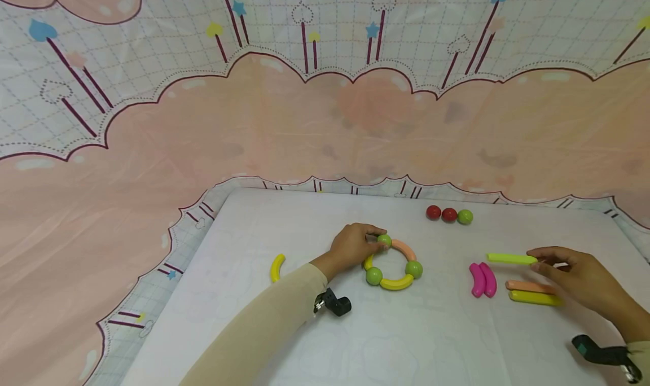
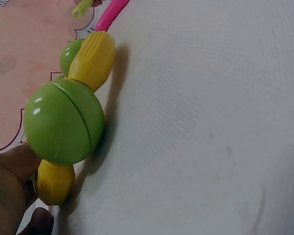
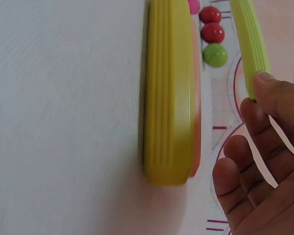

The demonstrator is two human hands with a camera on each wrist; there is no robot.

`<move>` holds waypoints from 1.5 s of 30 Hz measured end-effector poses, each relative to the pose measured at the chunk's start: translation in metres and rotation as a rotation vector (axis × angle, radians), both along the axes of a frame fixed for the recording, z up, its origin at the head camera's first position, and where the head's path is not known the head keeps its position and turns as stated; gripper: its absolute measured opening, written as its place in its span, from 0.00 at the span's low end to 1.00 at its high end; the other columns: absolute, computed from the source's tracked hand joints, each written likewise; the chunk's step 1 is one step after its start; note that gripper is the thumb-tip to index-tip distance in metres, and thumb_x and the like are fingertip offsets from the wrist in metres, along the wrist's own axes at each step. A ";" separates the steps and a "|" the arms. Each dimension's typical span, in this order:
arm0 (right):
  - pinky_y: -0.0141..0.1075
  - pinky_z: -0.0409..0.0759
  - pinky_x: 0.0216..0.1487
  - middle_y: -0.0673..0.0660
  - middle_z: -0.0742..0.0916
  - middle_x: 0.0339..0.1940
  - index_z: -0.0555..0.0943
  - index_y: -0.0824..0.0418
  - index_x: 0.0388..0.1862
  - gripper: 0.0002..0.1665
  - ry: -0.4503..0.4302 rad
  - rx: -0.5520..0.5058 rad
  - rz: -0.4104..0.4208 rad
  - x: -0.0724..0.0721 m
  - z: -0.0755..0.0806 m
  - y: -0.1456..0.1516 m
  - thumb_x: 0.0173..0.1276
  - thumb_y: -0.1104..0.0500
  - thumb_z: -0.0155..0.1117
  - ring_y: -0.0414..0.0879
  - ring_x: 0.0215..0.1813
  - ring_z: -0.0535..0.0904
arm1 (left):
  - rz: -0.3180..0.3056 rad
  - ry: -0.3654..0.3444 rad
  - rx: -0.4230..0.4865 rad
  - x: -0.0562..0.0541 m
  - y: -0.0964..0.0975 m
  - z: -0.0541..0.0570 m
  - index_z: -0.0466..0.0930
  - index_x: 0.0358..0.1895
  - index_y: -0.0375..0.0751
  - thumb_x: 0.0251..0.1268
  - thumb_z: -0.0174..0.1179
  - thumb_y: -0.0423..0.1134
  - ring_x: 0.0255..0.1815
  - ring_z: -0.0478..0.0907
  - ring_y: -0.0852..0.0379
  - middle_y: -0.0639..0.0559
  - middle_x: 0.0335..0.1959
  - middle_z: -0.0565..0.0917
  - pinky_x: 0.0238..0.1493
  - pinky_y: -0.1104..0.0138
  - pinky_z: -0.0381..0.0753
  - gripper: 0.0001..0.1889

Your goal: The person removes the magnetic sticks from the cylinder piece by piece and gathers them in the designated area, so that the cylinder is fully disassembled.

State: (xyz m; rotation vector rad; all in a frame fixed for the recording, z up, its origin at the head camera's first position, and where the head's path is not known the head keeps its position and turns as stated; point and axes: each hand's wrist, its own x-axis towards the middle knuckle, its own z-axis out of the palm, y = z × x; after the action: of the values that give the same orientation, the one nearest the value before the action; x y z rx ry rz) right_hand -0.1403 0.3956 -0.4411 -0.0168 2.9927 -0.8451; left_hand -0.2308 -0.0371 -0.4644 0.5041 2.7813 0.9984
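Observation:
My left hand [image 1: 352,245] pinches a green ball [image 1: 384,240] at the upper left of a ring of plastic pieces on the table. Two more green balls, one of them the near-left ball [image 2: 63,122], join an orange curved piece [image 1: 404,249] and yellow curved pieces [image 1: 397,283] in that ring. Thumb and forefinger of my right hand [image 1: 579,276] grip one end of a straight lime-green stick [image 1: 510,258], whose far end points left. Below it lie an orange stick [image 1: 528,286] and a straight yellow stick [image 3: 169,93], side by side.
Two pink curved pieces [image 1: 482,280] lie left of the straight sticks. Two red balls [image 1: 441,213] and a green ball [image 1: 465,216] form a row at the back. A loose yellow curved piece [image 1: 276,267] lies beyond my left forearm. White cloth covers the table [image 1: 406,341].

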 end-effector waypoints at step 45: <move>0.54 0.77 0.41 0.73 0.85 0.50 0.81 0.74 0.55 0.26 -0.170 0.014 -0.080 0.007 -0.020 0.041 0.75 0.51 0.66 0.63 0.46 0.77 | 0.000 0.004 0.004 0.001 0.000 0.000 0.88 0.57 0.60 0.64 0.71 0.53 0.34 0.74 0.65 0.63 0.54 0.86 0.34 0.71 0.72 0.18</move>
State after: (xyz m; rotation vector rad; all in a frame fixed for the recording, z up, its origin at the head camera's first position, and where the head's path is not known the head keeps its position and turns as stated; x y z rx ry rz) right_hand -0.1334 0.4368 -0.4608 0.1672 2.8566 -0.7893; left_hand -0.2300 -0.0374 -0.4643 0.5071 2.7831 1.0035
